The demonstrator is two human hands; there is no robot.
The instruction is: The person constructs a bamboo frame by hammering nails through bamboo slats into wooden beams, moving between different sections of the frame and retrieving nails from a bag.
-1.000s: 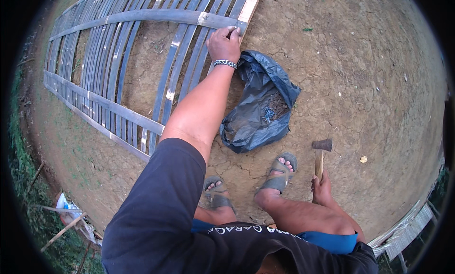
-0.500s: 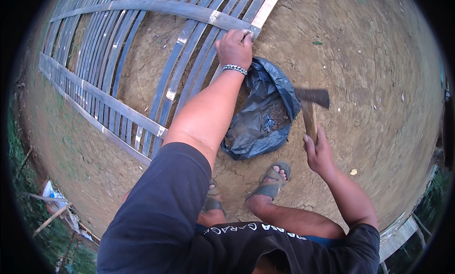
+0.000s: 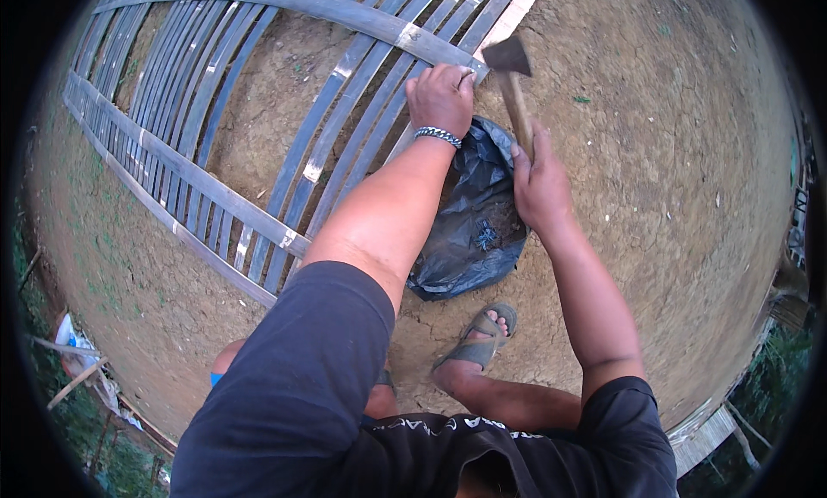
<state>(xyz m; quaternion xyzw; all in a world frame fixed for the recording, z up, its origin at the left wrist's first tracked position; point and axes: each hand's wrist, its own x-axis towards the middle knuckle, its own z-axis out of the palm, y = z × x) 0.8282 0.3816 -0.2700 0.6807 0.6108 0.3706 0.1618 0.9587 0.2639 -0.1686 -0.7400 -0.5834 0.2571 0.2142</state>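
My left hand [image 3: 441,102] rests at the near right corner of a slatted panel [image 3: 370,22] of flat, bamboo-like grey strips. Its thumb and fingers are pinched together at the end of a cross strip; whatever lies between them is too small to make out. In my right hand [image 3: 543,186] is a hatchet [image 3: 515,102], gripped by its wooden handle. The dark blade is raised just right of that corner, close to my left fingers. Below both hands, a black plastic bag [image 3: 461,261] lies with its mouth spread, holding thin bluish pieces [image 3: 485,234] and brown bits.
Dry, cracked earth [image 3: 655,196] surrounds the panel and bag. My sandalled right foot [image 3: 482,336] stands just below the bag. At the lower left are sticks [image 3: 77,383] and a crumpled white and blue sheet [image 3: 76,339]. A pale board edge [image 3: 706,442] runs along the lower right.
The hatchet has swung up and leftward, from beside the bag to the panel's corner. My left hand stays pinched at that corner; the whole view has shifted slightly.
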